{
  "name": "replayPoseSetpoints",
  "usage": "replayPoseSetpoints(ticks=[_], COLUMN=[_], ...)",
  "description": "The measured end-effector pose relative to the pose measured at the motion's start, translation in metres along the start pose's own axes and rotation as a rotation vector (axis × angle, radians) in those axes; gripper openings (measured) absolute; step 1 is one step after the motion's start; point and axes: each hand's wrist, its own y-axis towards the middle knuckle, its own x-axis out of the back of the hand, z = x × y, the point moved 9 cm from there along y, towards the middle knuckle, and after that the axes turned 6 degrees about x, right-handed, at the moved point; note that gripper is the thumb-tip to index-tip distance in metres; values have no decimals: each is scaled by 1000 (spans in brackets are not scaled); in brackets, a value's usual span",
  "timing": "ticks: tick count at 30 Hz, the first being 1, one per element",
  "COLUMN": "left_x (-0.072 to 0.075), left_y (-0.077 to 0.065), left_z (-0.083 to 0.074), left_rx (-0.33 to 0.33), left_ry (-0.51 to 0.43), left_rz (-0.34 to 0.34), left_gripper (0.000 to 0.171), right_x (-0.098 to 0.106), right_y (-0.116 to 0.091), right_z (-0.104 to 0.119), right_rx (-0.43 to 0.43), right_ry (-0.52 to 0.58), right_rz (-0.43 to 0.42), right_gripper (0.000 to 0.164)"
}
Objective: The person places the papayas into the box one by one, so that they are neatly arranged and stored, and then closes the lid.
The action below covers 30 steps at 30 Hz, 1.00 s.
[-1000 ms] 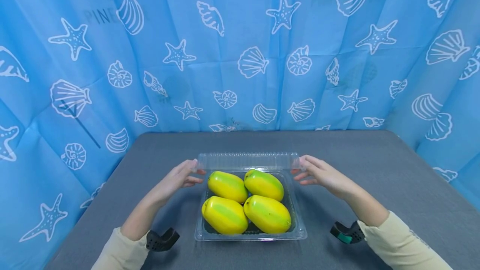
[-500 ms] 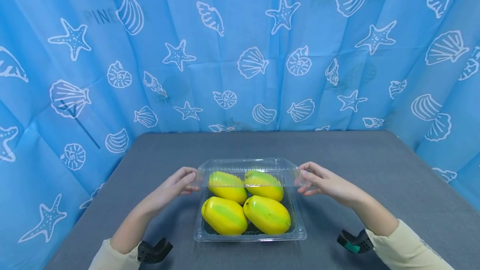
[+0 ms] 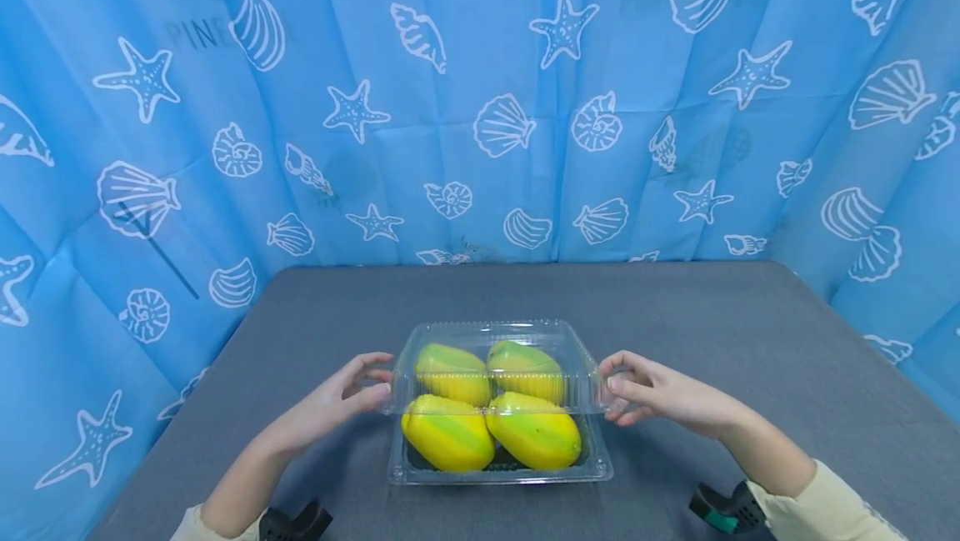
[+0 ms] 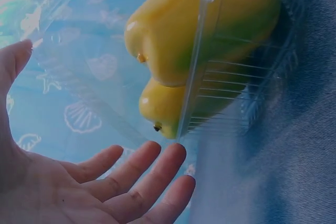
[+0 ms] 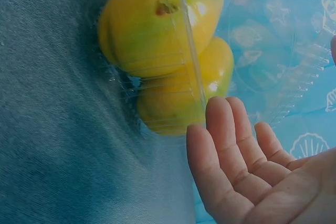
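A clear plastic clamshell box (image 3: pixel 501 478) holds several oblong yellow-green fruits (image 3: pixel 448 433), resembling mangoes or papayas. Its hinged lid (image 3: pixel 491 398) leans forward over the rear fruits, partly lowered, with its front edge raised. At the lid's left side is my left hand (image 3: pixel 341 399), thumb tip at the lid's edge. My right hand (image 3: pixel 663 395) mirrors it on the right side, thumb by the lid's corner. In the left wrist view, the fingers (image 4: pixel 139 182) extend loosely beside the box rim. The right wrist view shows similarly extended fingers (image 5: pixel 247 150) near the rim.
The box stands on a grey cloth-covered table (image 3: pixel 330 299). Behind it hangs a blue curtain (image 3: pixel 480 216) with white shells and starfish. Black devices (image 3: pixel 727 508) are strapped at both wrists.
The lid has swung forward and down from nearly upright, and now covers the rear fruits. Both hands have moved toward me along with it. The fruits and the base have stayed put.
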Motion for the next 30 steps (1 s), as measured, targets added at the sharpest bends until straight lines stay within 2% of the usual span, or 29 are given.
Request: replayPoseSetpoints(ticks=[6, 14, 20, 26, 30], left_x=[-5, -15, -22, -31, -35], left_y=[-4, -6, -6, -8, -9], left_z=[9, 22, 30, 34, 34], left_rx=[55, 94, 114, 134, 137], left_ry=[5, -31, -27, -55, -69], left_rz=[15, 125, 176, 249, 274], left_gripper=[65, 71, 74, 77, 78], right_x=[-8, -18, -26, -36, -42], right_y=[-5, -9, -12, -13, -13], right_z=[-4, -8, -10, -15, -16], right_rx=[-21, -15, -2, -9, 5], right_ry=[57, 128, 173, 237, 286], right_rz=[43, 97, 137, 172, 194], right_gripper=[42, 37, 33, 36, 38])
